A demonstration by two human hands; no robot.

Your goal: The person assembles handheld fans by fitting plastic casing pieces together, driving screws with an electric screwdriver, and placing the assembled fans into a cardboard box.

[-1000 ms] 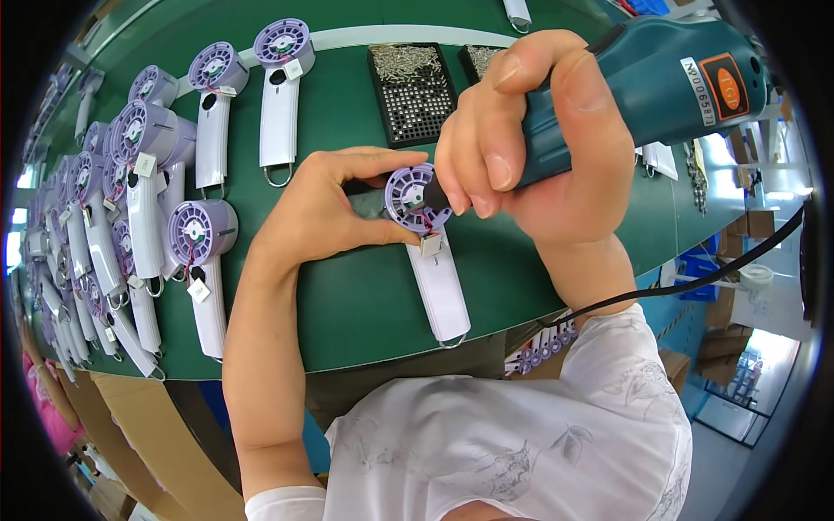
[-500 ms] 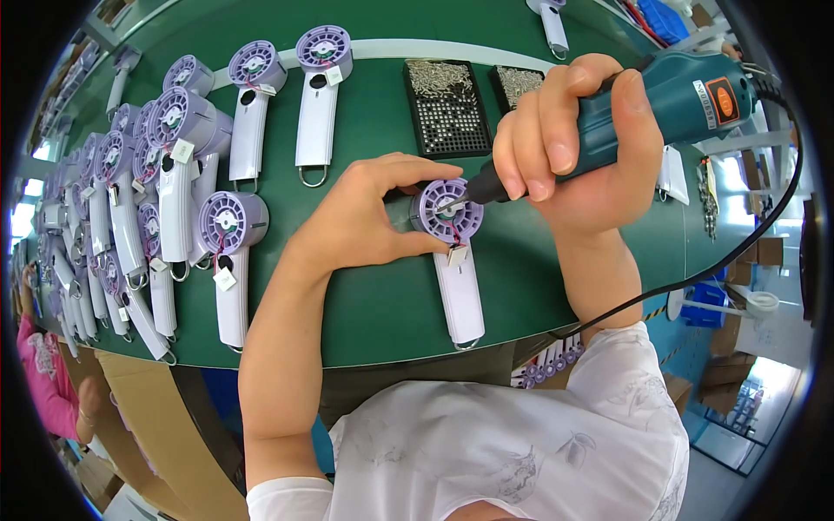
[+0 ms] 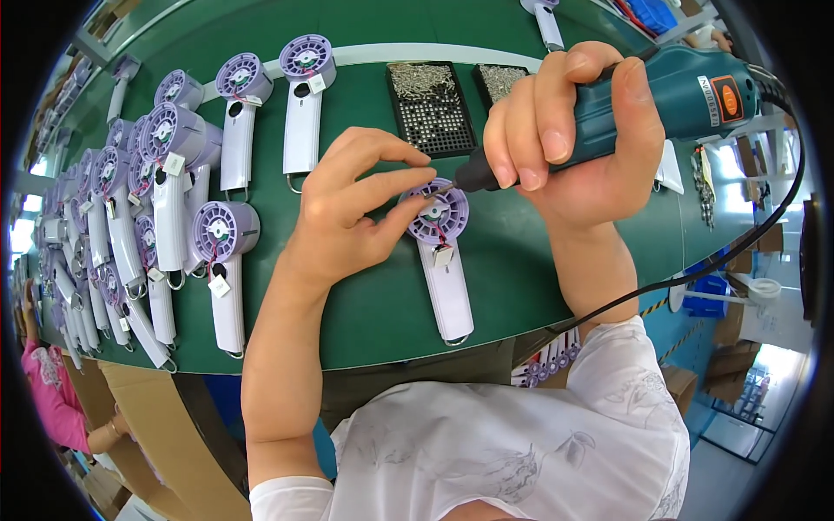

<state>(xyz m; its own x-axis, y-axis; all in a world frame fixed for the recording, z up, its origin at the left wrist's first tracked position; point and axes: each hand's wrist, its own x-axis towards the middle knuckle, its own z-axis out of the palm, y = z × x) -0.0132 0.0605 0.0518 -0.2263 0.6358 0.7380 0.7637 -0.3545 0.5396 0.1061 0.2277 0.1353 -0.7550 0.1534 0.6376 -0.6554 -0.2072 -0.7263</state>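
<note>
A teal electric screwdriver (image 3: pixel 669 95) is gripped in my right hand (image 3: pixel 573 139), its black nose and thin bit pointing left and down over a handheld fan (image 3: pixel 446 291). That fan lies on the green table, its round purple head away from me and its white handle toward me. A small white connector (image 3: pixel 443 255) hangs on red wires from its head. My left hand (image 3: pixel 343 208) has thumb and forefinger drawn together at the bit's tip, over the head's left part. Whatever they pinch is too small to make out.
Many similar fans (image 3: pixel 228 230) crowd the table's left side, some standing apart (image 3: pixel 302 122). Beyond my hands lie a black screw tray (image 3: pixel 432 108) and a second tray (image 3: pixel 501 81). A black cable (image 3: pixel 678 280) loops down at right. A person in pink (image 3: pixel 54 395) is at far left.
My left hand has let go of the fan head's sides and brought thumb and forefinger together at the bit's tip. The screwdriver's tip has shifted slightly left. The view has shifted a little.
</note>
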